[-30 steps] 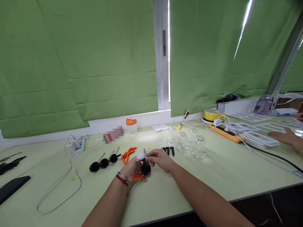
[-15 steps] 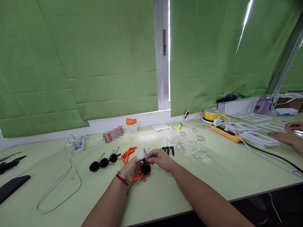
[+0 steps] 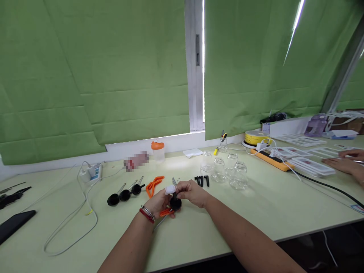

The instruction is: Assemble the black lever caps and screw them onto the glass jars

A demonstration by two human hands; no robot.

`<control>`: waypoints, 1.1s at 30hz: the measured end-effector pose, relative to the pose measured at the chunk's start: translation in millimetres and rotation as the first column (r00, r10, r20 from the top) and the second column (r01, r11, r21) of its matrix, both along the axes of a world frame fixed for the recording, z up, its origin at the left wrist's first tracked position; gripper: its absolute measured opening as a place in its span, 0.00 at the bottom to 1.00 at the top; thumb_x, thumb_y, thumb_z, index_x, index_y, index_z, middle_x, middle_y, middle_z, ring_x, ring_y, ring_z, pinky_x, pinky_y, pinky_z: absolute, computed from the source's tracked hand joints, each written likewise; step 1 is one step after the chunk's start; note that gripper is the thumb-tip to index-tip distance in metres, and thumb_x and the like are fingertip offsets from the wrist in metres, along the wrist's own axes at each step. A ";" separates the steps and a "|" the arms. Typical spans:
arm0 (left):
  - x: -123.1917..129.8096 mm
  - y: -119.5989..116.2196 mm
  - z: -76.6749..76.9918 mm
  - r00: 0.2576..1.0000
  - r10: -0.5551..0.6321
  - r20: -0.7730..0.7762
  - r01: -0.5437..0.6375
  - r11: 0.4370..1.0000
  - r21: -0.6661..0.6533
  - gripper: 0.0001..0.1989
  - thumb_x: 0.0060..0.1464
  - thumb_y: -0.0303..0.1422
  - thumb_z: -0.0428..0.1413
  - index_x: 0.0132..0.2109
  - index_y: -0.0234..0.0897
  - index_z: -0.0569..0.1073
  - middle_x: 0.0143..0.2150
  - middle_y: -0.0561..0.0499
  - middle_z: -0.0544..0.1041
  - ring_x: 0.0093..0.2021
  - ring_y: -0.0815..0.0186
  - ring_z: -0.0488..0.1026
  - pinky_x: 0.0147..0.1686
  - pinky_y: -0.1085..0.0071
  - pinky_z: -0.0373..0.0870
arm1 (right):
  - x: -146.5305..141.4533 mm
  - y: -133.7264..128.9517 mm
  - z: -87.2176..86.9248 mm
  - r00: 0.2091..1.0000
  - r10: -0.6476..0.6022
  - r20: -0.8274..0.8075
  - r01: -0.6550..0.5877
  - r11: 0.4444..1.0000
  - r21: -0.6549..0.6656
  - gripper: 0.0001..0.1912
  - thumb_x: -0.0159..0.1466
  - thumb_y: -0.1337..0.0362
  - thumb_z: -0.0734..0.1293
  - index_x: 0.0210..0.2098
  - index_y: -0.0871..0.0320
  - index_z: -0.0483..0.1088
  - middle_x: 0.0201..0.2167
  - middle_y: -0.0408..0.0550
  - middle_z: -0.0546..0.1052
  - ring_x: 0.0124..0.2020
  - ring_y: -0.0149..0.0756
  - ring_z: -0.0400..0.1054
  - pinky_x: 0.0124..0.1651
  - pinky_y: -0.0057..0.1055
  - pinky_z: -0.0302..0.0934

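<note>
My left hand [image 3: 159, 203] is closed round a round black lid-like part [image 3: 175, 204] that has a short upright black stem. A white wrapping [image 3: 170, 189] covers what looks like my left thumb tip. Below the black part an orange strip [image 3: 166, 212] shows, and a thin metal tube [image 3: 161, 223] slants down to the left. My right hand [image 3: 192, 192] pinches at the stem's top; what lies between its fingertips is hidden. Left of my hands sit several black round parts with metal tubes [image 3: 125, 195] and orange handle pieces [image 3: 154, 185]. Small black elbow pieces [image 3: 201, 181] rest behind my right hand.
Several clear glass jars [image 3: 239, 176] stand right of centre. An orange-lidded cup [image 3: 158, 151] is near the wall. An orange-edged power strip [image 3: 271, 160] and its cables lie to the right, and a white cable [image 3: 96, 223] loops at left. A co-worker's hands [image 3: 341, 163] are far right.
Both hands stay in nearly the same place, with the right fingertips shifted slightly at the stem. The co-worker's hand at far right has moved a little.
</note>
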State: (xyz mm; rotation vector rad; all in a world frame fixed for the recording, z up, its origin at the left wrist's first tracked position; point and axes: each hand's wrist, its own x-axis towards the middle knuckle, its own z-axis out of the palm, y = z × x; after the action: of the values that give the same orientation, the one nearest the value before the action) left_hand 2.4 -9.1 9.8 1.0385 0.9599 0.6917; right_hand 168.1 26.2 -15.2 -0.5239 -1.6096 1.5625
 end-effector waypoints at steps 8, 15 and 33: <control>0.3 -1.7 0.3 1.000 -0.001 -0.008 0.001 1.000 0.005 0.23 0.47 0.48 0.54 0.44 0.35 0.70 0.30 0.44 0.77 0.33 0.54 0.75 0.19 0.70 0.66 | 0.6 -1.2 0.6 1.000 -0.004 0.014 0.004 1.000 -0.010 0.10 0.46 0.61 0.75 0.26 0.60 0.75 0.28 0.41 0.70 0.32 0.32 0.64 0.39 0.32 0.58; 0.7 -2.4 0.5 1.000 0.007 -0.009 -0.007 1.000 0.005 0.23 0.47 0.48 0.54 0.45 0.35 0.70 0.29 0.45 0.76 0.32 0.55 0.75 0.19 0.70 0.65 | 1.2 -2.0 0.6 1.000 -0.017 0.014 0.017 1.000 -0.024 0.12 0.45 0.60 0.75 0.26 0.60 0.76 0.29 0.43 0.71 0.32 0.32 0.63 0.38 0.33 0.57; -0.9 -0.9 -1.6 1.000 -0.017 0.008 0.017 1.000 0.011 0.22 0.48 0.47 0.54 0.43 0.36 0.71 0.29 0.45 0.77 0.32 0.56 0.75 0.19 0.71 0.66 | 2.3 -2.5 1.4 1.000 -0.006 0.010 0.007 0.998 -0.069 0.13 0.45 0.60 0.76 0.26 0.61 0.74 0.27 0.42 0.72 0.30 0.31 0.63 0.37 0.32 0.58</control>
State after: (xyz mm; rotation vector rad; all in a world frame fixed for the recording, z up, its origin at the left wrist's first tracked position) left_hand 1.5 -9.9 8.2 1.0515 0.9405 0.6869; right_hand 170.4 23.7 -13.8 -0.5739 -1.5647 1.6176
